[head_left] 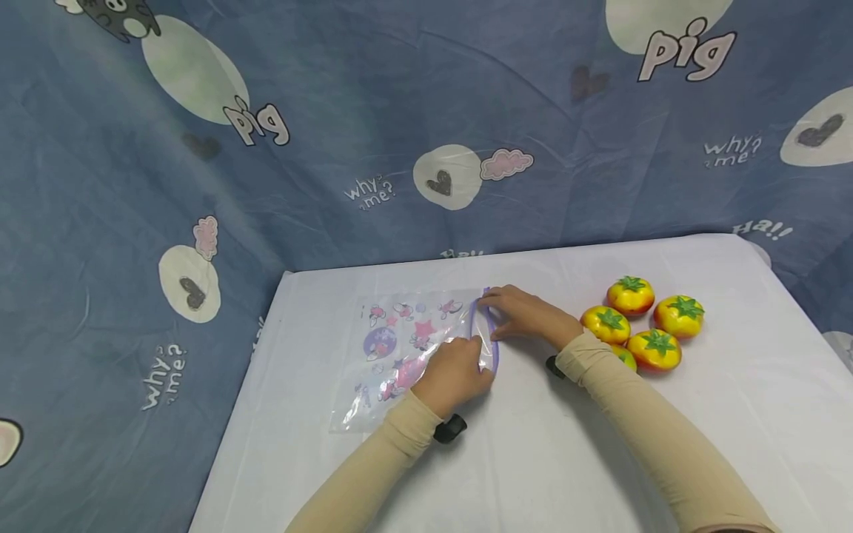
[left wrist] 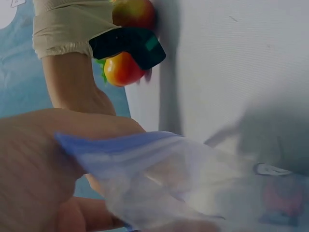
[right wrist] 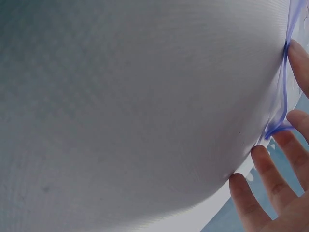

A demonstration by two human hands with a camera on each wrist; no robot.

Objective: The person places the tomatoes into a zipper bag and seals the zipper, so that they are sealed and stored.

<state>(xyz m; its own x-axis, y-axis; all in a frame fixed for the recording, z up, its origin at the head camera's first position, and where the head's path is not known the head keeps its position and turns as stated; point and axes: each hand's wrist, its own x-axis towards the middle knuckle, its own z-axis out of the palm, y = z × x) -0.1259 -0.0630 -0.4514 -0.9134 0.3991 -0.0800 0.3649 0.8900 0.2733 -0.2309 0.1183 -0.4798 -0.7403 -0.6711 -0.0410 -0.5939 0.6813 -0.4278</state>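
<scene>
A clear zip bag (head_left: 393, 352) printed with pink and purple figures lies flat on the white table, its purple-edged mouth turned to the right and parted. The left hand (head_left: 456, 377) grips the near part of that mouth; in the left wrist view, the purple rim (left wrist: 120, 143) runs out from between thumb and fingers. At the far corner of the mouth, the right hand (head_left: 529, 318) holds the rim with thumb and index finger. The right wrist view shows its other fingertips (right wrist: 236, 181) spread against the tabletop. The bag's inside is partly hidden by the left hand.
Several yellow-red fruits (head_left: 655, 349) with green leafy tops sit grouped at the right, close beside the right forearm, which partly covers one. A blue patterned cloth (head_left: 373, 89) hangs behind the white table (head_left: 533, 459). Each wrist wears a black device (head_left: 450, 428).
</scene>
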